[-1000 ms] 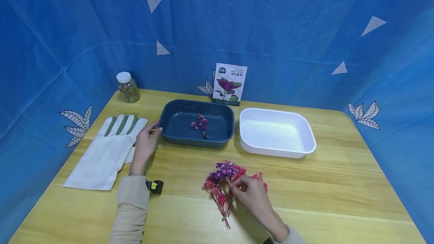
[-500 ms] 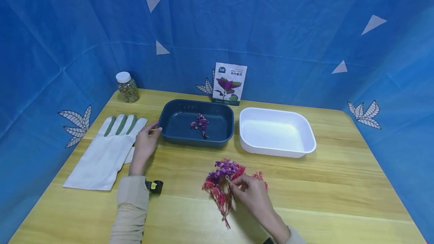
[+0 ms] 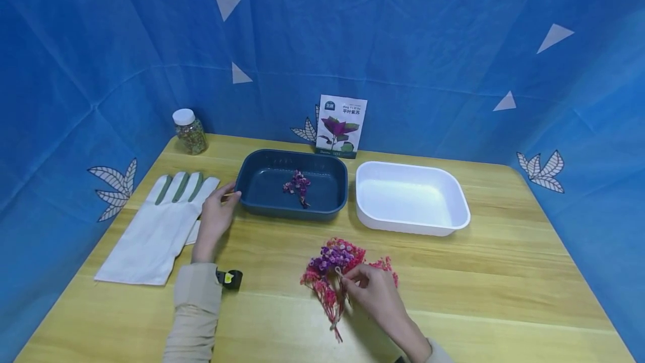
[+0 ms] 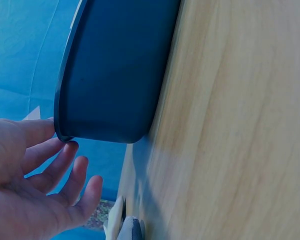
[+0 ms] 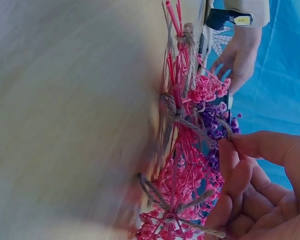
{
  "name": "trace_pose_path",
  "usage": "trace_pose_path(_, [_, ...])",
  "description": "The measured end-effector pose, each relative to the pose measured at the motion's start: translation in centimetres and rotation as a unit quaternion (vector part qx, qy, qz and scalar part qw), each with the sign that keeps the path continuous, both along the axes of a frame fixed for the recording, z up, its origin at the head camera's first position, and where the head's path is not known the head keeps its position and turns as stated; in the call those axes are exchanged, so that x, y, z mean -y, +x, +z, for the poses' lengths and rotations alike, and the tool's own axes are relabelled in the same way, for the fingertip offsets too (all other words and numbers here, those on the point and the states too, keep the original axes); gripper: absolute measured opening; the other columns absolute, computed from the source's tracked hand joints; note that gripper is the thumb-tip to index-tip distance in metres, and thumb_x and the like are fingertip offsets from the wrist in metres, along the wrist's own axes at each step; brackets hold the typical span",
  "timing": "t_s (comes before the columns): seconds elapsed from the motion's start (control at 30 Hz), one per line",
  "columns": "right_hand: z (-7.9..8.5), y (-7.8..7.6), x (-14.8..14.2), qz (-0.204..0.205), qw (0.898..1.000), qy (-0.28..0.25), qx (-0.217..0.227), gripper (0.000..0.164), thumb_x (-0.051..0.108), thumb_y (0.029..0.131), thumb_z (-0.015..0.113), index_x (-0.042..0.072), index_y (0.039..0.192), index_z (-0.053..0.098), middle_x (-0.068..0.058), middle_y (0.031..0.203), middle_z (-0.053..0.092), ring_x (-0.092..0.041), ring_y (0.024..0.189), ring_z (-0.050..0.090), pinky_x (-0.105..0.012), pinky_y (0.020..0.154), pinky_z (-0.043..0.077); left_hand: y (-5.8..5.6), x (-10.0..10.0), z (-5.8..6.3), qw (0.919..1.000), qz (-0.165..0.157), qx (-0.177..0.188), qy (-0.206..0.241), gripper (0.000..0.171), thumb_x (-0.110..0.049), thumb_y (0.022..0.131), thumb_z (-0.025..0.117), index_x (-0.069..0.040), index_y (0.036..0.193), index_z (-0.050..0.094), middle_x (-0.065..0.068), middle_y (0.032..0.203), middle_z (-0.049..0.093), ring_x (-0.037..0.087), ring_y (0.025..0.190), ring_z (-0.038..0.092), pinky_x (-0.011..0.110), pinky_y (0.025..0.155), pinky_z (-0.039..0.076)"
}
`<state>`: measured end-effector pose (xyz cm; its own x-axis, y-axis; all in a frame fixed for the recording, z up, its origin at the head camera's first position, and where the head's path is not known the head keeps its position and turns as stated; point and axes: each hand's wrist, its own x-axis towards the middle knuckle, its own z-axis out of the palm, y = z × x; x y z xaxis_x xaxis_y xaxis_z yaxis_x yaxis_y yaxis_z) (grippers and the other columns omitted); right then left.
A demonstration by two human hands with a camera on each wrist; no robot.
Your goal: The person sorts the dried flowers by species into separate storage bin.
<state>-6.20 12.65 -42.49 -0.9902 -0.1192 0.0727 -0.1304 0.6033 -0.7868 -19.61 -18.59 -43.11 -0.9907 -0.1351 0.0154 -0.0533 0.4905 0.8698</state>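
My left hand (image 3: 216, 218) is at the left end of a dark blue plastic basin (image 3: 292, 212). In the left wrist view, its thumb and forefinger pinch the basin's rim (image 4: 60, 100), while the other fingers are spread below. Inside the basin lies a small purple dried-flower bunch (image 3: 297, 182). My right hand (image 3: 378, 293) pinches a loop of twine (image 5: 224, 125) between thumb and forefinger, over the dried flowers on the table. Those are purple flowers (image 3: 332, 257) among pink bunches (image 3: 325, 294), their stems tied with twine. The hand covers part of the pink flowers.
To the right of the basin stands a white basin (image 3: 413, 226). A seed packet (image 3: 341, 128) leans upright against the blue cloth behind. White gloves with green finger strips (image 3: 151, 240) lie at the left, with a white-capped jar (image 3: 191, 134) beyond them.
Hardly anything differs: both hands hold their places, the left on the basin's rim and the right on the twine. The flowers stay where they lie.
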Motion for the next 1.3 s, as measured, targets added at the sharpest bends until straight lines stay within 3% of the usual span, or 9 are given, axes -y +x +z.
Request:
trace_pose_path(0.63, [0.4,0.5,0.3,0.001,0.999,0.03,-0.019,0.011,-0.002,0.075,0.072,0.009,0.076,0.07,0.0,0.071,0.068,0.003,0.056,0.049,-0.017,0.048,0.043,-0.1,0.0,-0.2,1.0,0.005,-0.002,-0.002,0.044,-0.018,0.1,0.048,0.002,0.14,0.044,0.024,0.134,0.049,0.038,0.119,0.048,0.047,0.098,0.04])
trace_pose_path(0.9, [0.7,0.6,0.5,0.005,0.999,0.019,-0.032,0.009,-0.001,0.076,0.073,0.008,0.077,0.07,-0.001,0.07,0.069,0.002,0.056,0.051,-0.017,0.048,0.043,0.0,-0.1,0.0,1.0,0.004,-0.002,0.003,0.044,-0.017,0.1,0.048,0.002,0.139,0.044,0.024,0.134,0.049,0.039,0.12,0.048,0.048,0.099,0.04])
trace_pose_path(1.3, [-0.4,-0.1,0.1,0.007,0.999,0.019,-0.026,0.009,-0.003,0.076,0.072,0.006,0.075,0.069,-0.002,0.069,0.068,0.001,0.054,0.051,-0.017,0.049,0.045,0.0,-0.1,0.0,1.0,0.002,-0.003,0.003,0.044,-0.018,0.1,0.048,0.002,0.14,0.044,0.024,0.135,0.049,0.039,0.121,0.048,0.047,0.098,0.041])
